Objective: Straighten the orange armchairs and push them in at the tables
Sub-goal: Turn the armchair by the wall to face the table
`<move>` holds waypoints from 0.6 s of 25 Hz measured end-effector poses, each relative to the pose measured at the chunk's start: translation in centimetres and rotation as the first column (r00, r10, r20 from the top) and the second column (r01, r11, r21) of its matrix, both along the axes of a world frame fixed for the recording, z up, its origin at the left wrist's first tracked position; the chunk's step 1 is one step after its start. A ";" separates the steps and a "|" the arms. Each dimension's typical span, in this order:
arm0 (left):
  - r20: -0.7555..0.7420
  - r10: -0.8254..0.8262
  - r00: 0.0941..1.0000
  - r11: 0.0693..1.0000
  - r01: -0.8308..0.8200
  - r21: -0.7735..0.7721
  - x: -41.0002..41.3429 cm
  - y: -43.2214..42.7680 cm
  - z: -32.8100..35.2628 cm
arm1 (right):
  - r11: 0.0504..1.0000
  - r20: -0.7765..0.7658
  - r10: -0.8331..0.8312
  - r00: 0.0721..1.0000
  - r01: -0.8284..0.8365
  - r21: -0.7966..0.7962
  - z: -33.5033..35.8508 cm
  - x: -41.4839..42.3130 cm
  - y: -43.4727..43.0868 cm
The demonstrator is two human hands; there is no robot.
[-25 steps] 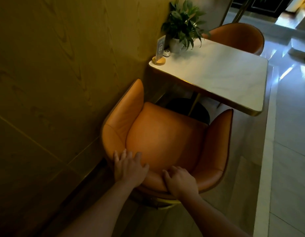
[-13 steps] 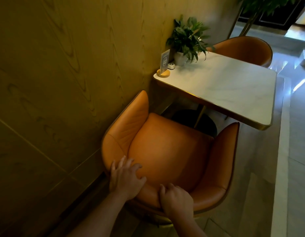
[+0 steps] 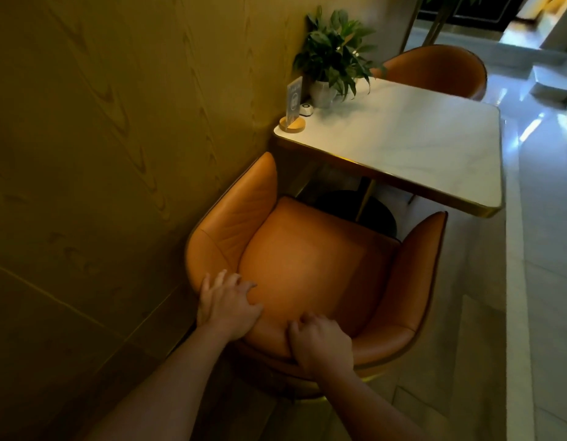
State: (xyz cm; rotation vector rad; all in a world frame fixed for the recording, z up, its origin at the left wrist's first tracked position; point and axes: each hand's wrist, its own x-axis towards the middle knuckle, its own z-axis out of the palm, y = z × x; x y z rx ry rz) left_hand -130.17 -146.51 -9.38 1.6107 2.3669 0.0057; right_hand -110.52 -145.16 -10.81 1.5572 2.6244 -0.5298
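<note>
Fingers grip orange armchair (beside table)

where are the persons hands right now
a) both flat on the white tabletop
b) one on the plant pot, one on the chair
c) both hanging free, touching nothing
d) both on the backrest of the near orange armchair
D: the left hand and the right hand sit side by side, fingers curled over the backrest rim of the near orange armchair.
</note>
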 end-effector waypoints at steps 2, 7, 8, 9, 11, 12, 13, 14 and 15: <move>-0.019 -0.021 1.000 1.000 0.020 -0.005 -0.3 0.1 0.1 | 0.991 -0.053 -0.129 0.990 0.130 0.016 0.3 -0.4 -0.4; 0.014 -0.062 0.998 0.998 0.062 -0.001 -0.1 -0.4 0.7 | 0.922 -0.150 -0.385 0.910 0.385 -0.030 0.9 -0.5 -1.5; 0.023 -0.058 0.998 0.998 0.058 0.007 -0.2 -0.4 0.7 | 0.921 -0.131 -0.389 0.912 0.387 -0.046 1.2 -0.7 -1.3; 0.030 -0.053 0.998 0.999 0.052 0.015 -0.3 -0.3 0.8 | 0.922 -0.124 -0.388 0.913 0.384 -0.053 1.2 -0.9 -0.9; 0.036 -0.052 0.998 0.999 0.052 -0.001 -0.4 -0.1 1.1 | 0.920 -0.118 -0.391 0.913 0.385 -0.066 1.2 -1.3 -0.6; 0.035 -0.056 0.998 0.998 0.056 -0.007 -0.3 0.0 1.1 | 0.923 -0.112 -0.384 0.916 0.378 -0.074 1.4 -1.4 -0.6; 0.035 -0.060 0.998 0.998 0.060 -0.004 -0.3 -0.1 1.1 | 0.925 -0.121 -0.380 0.917 0.375 -0.064 1.2 -1.3 -0.5; 0.041 -0.058 0.997 0.998 0.058 0.002 -0.3 -0.1 1.1 | 0.926 -0.123 -0.378 0.917 0.373 -0.062 0.7 -1.2 -0.3; 0.051 -0.054 0.997 0.998 0.053 0.018 -0.5 0.1 1.1 | 0.931 -0.114 -0.364 0.924 0.359 -0.060 0.5 -1.3 0.0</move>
